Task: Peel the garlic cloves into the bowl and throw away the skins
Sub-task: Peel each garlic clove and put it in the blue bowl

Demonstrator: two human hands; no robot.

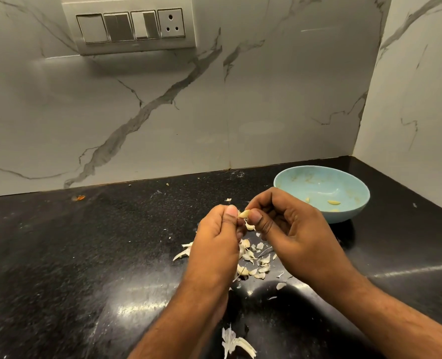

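Observation:
Both hands meet above the black counter (pixel 85 255). My left hand (pixel 214 244) and my right hand (pixel 287 226) pinch one small garlic clove (pixel 243 214) between thumbs and fingertips, and a strip of skin (pixel 249 226) hangs from it. Under the hands lies a heap of cloves and loose skins (pixel 253 263). A light blue bowl (pixel 354 211) stands to the right behind my right hand, with a few peeled cloves (pixel 333 202) inside.
More skin pieces lie near the front edge (pixel 236 342) and left of the heap (pixel 183 252). Marble walls close the counter at the back and on the right. A switch panel (pixel 129 27) is mounted on the back wall.

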